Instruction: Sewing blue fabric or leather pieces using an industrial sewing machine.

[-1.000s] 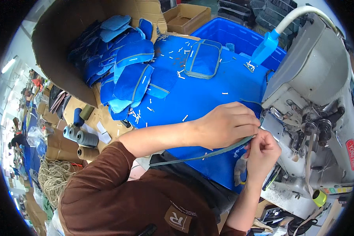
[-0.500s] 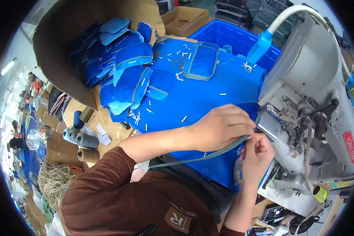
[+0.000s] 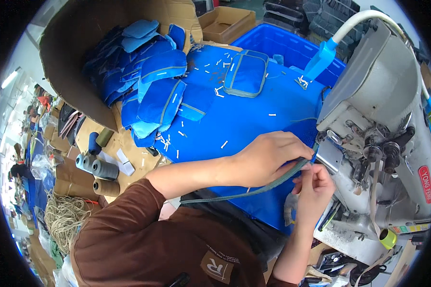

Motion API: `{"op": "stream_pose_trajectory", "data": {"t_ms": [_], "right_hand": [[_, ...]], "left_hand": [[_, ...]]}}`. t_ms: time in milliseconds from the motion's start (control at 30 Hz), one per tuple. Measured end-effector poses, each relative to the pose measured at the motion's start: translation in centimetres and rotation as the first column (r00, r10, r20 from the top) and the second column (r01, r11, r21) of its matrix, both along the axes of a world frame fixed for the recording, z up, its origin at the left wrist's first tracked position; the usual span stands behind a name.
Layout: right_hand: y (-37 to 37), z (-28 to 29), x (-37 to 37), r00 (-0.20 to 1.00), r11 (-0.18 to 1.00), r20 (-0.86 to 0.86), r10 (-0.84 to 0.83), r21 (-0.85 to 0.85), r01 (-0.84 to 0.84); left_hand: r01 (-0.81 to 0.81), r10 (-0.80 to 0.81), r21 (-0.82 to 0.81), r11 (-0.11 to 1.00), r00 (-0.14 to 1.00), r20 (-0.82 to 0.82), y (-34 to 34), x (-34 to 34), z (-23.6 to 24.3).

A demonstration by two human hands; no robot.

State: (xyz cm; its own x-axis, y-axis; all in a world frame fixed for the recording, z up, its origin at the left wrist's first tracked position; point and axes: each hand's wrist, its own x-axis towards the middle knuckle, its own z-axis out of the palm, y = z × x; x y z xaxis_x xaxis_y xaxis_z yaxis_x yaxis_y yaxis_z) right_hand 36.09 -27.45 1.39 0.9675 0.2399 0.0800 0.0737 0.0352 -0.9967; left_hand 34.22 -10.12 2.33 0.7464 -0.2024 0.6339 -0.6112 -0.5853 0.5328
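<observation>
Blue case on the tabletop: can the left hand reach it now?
Probably yes: mostly open tabletop lies between the left hand and the blue case, though that hand seems to hold the green strip.

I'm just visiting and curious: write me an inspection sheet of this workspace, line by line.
Surface: blue tabletop, with a zip-edged blue fabric case lying on it.
Work things: long grey-green strip beside the grey sewing machine.
Clutter: scattered white snippets; heaped blue fabric pieces.
Hands: left hand holds the strip; right hand appears to pinch near its end, contact partly hidden.
Cables: no electrical cable made out; white curved tube near the sewing machine.
Surroundings: thread spools, heaped pale cord, blue plastic crate.
</observation>
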Motion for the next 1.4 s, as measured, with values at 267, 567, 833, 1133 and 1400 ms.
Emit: {"op": "stream_pose_trajectory", "data": {"t_ms": [267, 567, 833, 1133, 1400], "right_hand": [[0.2, -0.4, 0.9, 1.000, 0.999, 0.012, -0.014, 0.032, 0.014], [0.9, -0.4, 0.6, 0.999, 0.995, -0.025, -0.033, 0.097, 0.035], [1.5, -1.2, 0.4, 0.985, 0.995, 0.162, -0.059, -0.069, 0.071], [2.0, -1.2, 0.4, 0.976, 0.982, 0.184, -0.115, -0.129, 0.140], [2.8, -2.1, 0.6, 0.939, 0.924, 0.327, -0.104, -0.317, 0.212]], "left_hand": [[-0.031, 0.006, 0.141, 0.990, 0.985, 0.170, -0.2, 0.7, 0.0], [-0.014, -0.007, 0.114, 0.993, 0.983, 0.182, 0.2, 1.0, 0.2], [0.033, -0.032, -0.055, 0.998, 0.999, 0.017, 0.5, 1.4, 0.1], [0.031, -0.038, 0.055, 0.998, 0.992, 0.124, 0.5, 1.6, -0.1], [0.091, -0.089, -0.041, 0.995, 0.995, 0.054, 0.9, 2.0, 0.0]]}}
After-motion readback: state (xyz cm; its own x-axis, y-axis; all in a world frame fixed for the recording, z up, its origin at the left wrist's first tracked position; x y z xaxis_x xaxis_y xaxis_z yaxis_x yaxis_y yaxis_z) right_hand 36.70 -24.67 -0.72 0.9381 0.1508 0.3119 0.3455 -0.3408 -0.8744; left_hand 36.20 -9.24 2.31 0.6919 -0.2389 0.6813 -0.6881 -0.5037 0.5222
